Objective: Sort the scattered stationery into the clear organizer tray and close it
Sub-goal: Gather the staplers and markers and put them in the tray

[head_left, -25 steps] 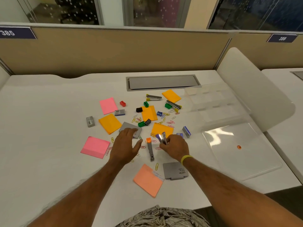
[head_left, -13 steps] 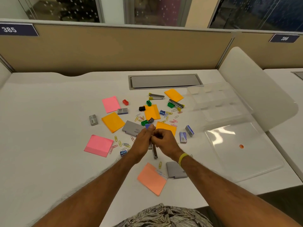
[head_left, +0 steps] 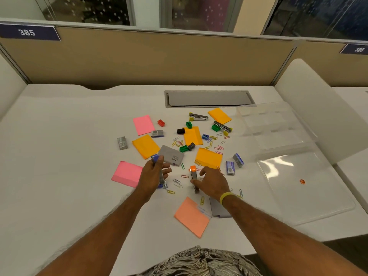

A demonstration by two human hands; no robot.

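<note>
Blue stapler (head_left: 155,158) is now gripped in the left hand (head_left: 153,176), fingers curled round it; half a second ago it was being passed between both hands. Right hand (head_left: 213,183), freed, is spread over the orange stapler (head_left: 193,177) on the desk (head_left: 59,156), fingers apart, not yet closed. Clear tray (head_left: 274,126) lies open at right, well apart; nothing is seen sorted into it. Both staplers will probably be carried over together.

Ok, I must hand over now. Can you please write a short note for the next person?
Left hand grips the blue stapler. Right hand touches the orange stapler on the desk, not gripping it.
Clear tray sits right, lid open flat; no item shows inside.
Done: nothing sorted.
Left: put staplers, sticky notes, clips, sharpeners, staple boxes in, close lid.
</note>
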